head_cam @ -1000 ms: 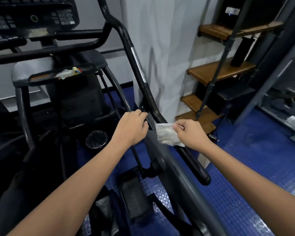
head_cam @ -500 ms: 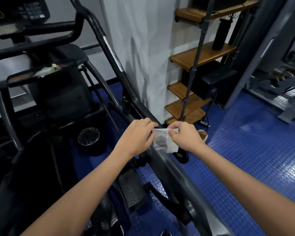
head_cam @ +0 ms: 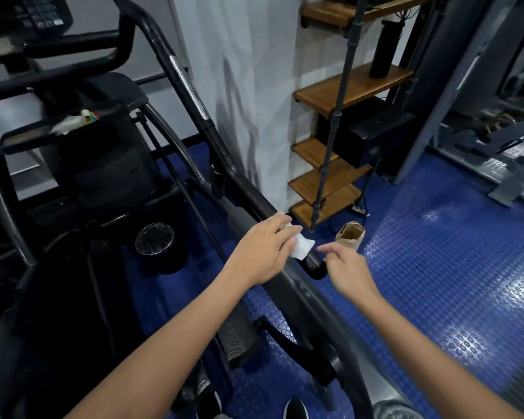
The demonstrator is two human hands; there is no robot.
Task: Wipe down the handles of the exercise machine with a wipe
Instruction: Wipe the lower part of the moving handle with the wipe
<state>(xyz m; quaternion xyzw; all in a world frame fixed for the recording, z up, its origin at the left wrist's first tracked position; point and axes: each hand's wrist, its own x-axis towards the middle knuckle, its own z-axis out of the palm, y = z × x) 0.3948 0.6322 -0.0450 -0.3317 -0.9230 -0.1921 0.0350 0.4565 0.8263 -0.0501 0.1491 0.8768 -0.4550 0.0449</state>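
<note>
The exercise machine's long black right handle (head_cam: pixel 194 104) runs down from the upper left to its rounded end (head_cam: pixel 316 264) in the middle of the view. My left hand (head_cam: pixel 260 252) lies over the handle near that end and holds the white wipe (head_cam: pixel 301 247) against it. Part of the wipe sticks out from under the fingers. My right hand (head_cam: pixel 345 267) hovers just right of the handle's end, fingers loosely extended, holding nothing.
The machine's console (head_cam: pixel 28 13) and a tray with a crumpled wipe (head_cam: pixel 73 120) are at upper left. A round cup holder (head_cam: pixel 155 238) sits below. Wooden shelves (head_cam: pixel 351 89) with a black bottle (head_cam: pixel 383 49) stand right of a white pillar. A brown paper bag (head_cam: pixel 350 235) lies on the blue studded floor.
The wipe passed from my right hand to my left. My left hand now presses it on the handle near its end, and my right hand has let go and drawn back.
</note>
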